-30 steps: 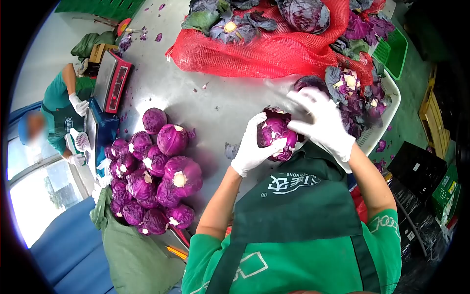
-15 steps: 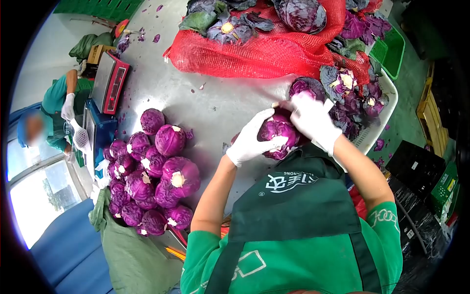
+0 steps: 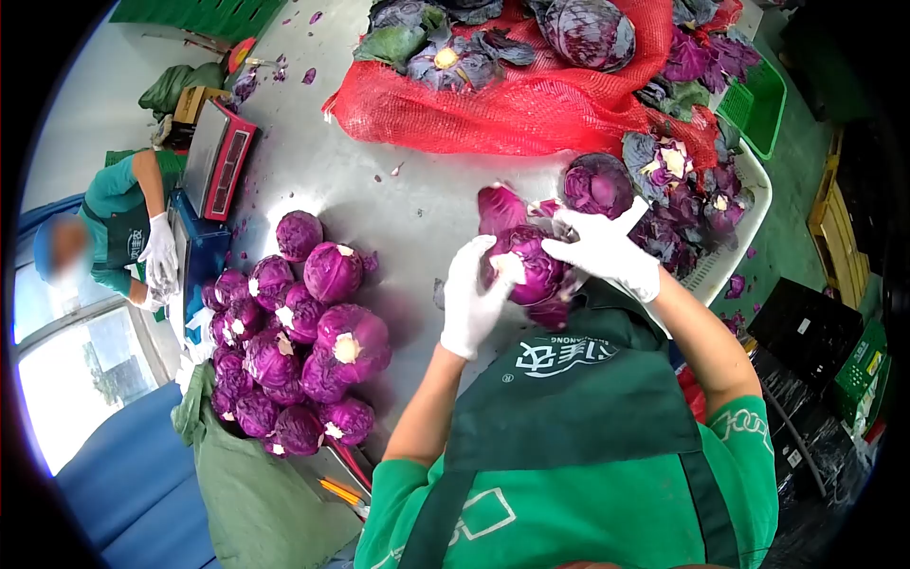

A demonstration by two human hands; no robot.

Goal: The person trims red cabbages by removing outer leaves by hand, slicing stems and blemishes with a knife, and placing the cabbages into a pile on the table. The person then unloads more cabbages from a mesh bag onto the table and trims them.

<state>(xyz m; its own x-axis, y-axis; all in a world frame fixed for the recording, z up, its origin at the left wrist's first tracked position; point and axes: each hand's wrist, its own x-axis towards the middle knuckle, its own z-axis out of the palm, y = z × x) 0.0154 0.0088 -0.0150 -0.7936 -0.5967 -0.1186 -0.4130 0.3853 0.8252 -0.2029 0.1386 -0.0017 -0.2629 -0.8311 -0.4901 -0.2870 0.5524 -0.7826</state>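
Note:
A red cabbage (image 3: 533, 264) with outer leaves standing away from it is held between my two gloved hands, just above the apron. My left hand (image 3: 477, 299) grips its left side, thumb by the pale cut stem. My right hand (image 3: 611, 251) has its fingers closed at the upper right of the head. A flat pale strip (image 3: 629, 217) sticks out beside the right hand; its kind is unclear. One loosened purple leaf (image 3: 500, 209) spreads above the head, another (image 3: 550, 313) hangs below. Just beyond my right hand lies another red cabbage (image 3: 598, 184).
Trimmed cabbages (image 3: 349, 346) are piled at left on the metal table (image 3: 417, 204). A red mesh sack (image 3: 493, 123) with untrimmed heads lies across the back. Leaves fill a white basket (image 3: 755, 194) at right. A co-worker (image 3: 123, 213) stands by the scales (image 3: 220, 166).
Leaves have come away from the cabbage and now spread above and below it. My right hand has shifted lower along its right side. The co-worker's hands have moved down.

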